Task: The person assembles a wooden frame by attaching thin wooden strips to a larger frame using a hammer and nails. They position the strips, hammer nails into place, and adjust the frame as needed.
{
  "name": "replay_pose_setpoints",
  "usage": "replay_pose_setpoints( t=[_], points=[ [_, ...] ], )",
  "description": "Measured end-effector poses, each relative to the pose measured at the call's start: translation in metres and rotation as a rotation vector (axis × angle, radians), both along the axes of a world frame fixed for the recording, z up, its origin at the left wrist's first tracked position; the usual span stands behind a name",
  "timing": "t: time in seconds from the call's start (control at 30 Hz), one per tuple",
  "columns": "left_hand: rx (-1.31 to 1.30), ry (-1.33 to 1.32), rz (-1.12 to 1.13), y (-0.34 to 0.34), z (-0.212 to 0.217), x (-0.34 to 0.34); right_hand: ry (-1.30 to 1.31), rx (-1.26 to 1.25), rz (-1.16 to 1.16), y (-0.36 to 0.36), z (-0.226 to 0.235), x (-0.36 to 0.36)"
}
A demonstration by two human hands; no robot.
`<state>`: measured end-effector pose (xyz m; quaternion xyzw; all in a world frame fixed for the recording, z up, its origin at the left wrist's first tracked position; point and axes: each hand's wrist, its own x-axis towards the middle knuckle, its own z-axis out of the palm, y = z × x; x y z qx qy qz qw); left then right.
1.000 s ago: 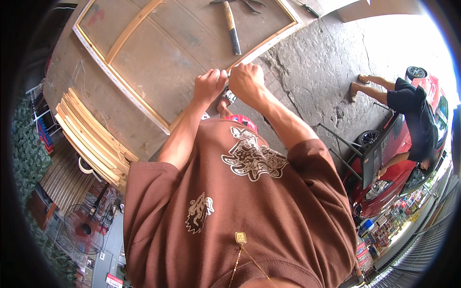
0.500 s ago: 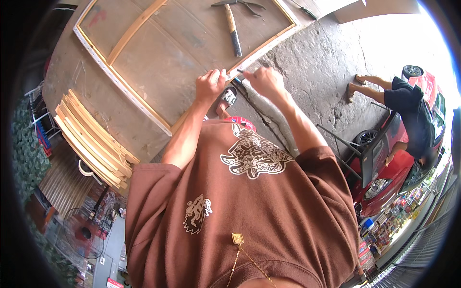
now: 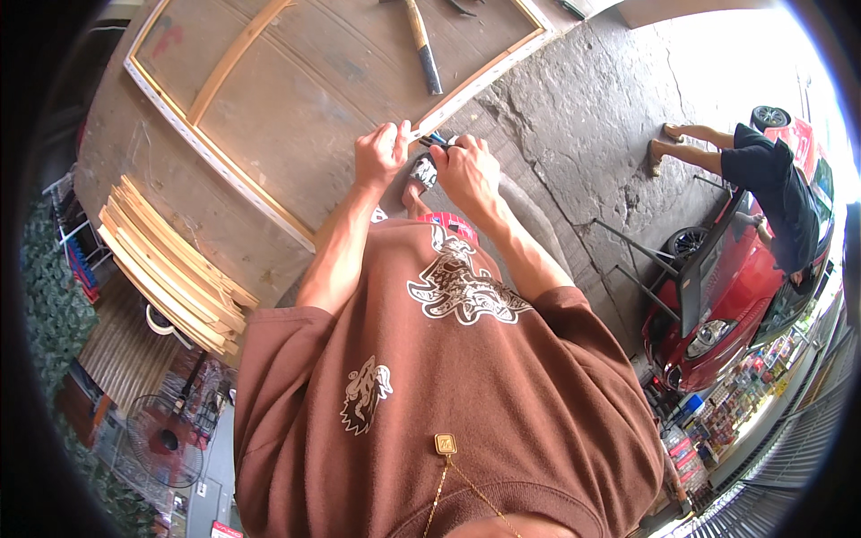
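Observation:
A large wooden frame (image 3: pixel 484 82) with white edging and a crossbar (image 3: pixel 235 61) lies on a brown surface in front of me. At its near corner my left hand (image 3: pixel 381 154) is closed, fingers pinched on the frame's edge. Just right of it, my right hand (image 3: pixel 466 172) is wrapped round a small blue-and-black tool (image 3: pixel 434 141), whose tip points at that corner. Most of the tool is hidden in my fist, so its kind does not show. A hammer (image 3: pixel 425 56) with a dark grip lies inside the frame, beside partly cropped pliers (image 3: pixel 461 7).
Light wooden strips (image 3: pixel 166 260) are stacked at left, above a standing fan (image 3: pixel 167 439). Cracked concrete floor (image 3: pixel 574 117) stretches to the right. There a person (image 3: pixel 778 193) in dark clothes bends over a red car (image 3: pixel 749 278). A black metal stand (image 3: pixel 637 247) is near the car.
My right hand has come down and left, its fist turned and closer to my left hand. The view has shifted, so the hammer and frame sit higher. The person by the car has moved an arm.

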<state>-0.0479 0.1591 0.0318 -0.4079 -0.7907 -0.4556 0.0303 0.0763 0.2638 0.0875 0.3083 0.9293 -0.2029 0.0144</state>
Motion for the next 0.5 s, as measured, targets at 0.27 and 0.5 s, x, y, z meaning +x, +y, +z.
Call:
replay_pose_setpoints(
  t=[0.27,0.5],
  points=[
    [0.035,-0.025,-0.033,-0.002,-0.001,-0.001,-0.157,0.029,-0.075,-0.019,0.018,-0.019],
    [0.059,-0.09,-0.03,0.001,0.003,0.0,-0.072,-0.12,-0.243,-0.033,0.003,-0.01]
  ],
)
